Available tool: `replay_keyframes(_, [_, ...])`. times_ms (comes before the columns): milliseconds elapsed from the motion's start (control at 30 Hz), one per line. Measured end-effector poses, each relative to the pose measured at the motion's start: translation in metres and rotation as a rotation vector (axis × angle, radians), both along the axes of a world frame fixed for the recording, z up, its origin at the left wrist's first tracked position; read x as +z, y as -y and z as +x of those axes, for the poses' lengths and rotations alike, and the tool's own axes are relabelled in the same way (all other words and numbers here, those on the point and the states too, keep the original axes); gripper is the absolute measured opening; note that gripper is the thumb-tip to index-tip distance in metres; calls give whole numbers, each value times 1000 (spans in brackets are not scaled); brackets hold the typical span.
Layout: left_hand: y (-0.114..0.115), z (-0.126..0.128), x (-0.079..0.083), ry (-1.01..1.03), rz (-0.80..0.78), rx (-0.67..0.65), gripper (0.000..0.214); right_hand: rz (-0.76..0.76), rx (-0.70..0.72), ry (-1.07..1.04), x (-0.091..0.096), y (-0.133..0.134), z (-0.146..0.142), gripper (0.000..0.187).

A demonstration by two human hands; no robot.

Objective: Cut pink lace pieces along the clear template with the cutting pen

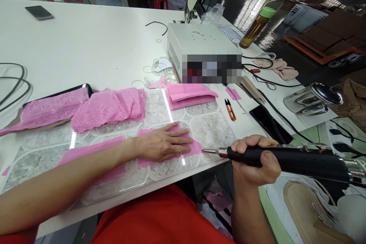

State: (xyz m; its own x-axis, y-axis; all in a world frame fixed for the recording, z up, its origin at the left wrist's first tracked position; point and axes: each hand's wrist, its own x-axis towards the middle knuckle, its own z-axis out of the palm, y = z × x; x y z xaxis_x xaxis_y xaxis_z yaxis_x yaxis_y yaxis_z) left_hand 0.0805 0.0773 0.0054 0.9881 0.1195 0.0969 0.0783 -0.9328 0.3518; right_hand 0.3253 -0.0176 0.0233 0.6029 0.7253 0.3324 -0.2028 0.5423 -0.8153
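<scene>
My left hand [161, 143] lies flat, fingers stretched out, on a thin pink fabric piece [195, 147]. That piece rests on a clear plastic sheet [213, 127] with a stone-like pattern beneath. In my right hand [254, 164] is a black cylindrical handheld tool [309, 162] with a narrow metal tip. The tip points left and meets the right edge of the pink piece; whether it touches I cannot tell. Another pink piece [91, 152] lies partly under my left forearm. Beyond my hand sits a folded pink cloth [190, 95], with pink lace fabric [111, 108] to its left.
A pale metal box [200, 40] stands behind the work area. Orange thread snips [230, 109], a black phone-like slab [270, 124] and a metal mug [311, 99] lie to the right, among black cables. Another phone [39, 12] is at the far left; a capped bottle [257, 26] stands far right.
</scene>
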Motion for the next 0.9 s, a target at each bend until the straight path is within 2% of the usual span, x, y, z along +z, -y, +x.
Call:
replay_keyframes(200, [-3, -1, 1, 14, -41, -8, 42, -18, -29, -50, 4, -1, 0, 15])
replay_keyframes(333, [-8, -6, 12, 72, -89, 23, 46, -40, -99, -101, 10, -1, 3, 20])
replay_keyframes(500, [-2, -39, 29, 102, -90, 120, 38, -91, -156, -114, 20, 2, -5, 25])
replay_keyframes(700, [33, -98, 26, 30, -111, 289, 36, -100, -22, -35, 28, -1, -29, 26])
replay_keyframes(800, [47, -114, 22, 5, -131, 335, 39, -82, 41, -41, 26, -6, -44, 29])
replay_keyframes(900, [56, -119, 18, -12, -159, 357, 43, -48, 158, -40, 20, -9, -60, 26])
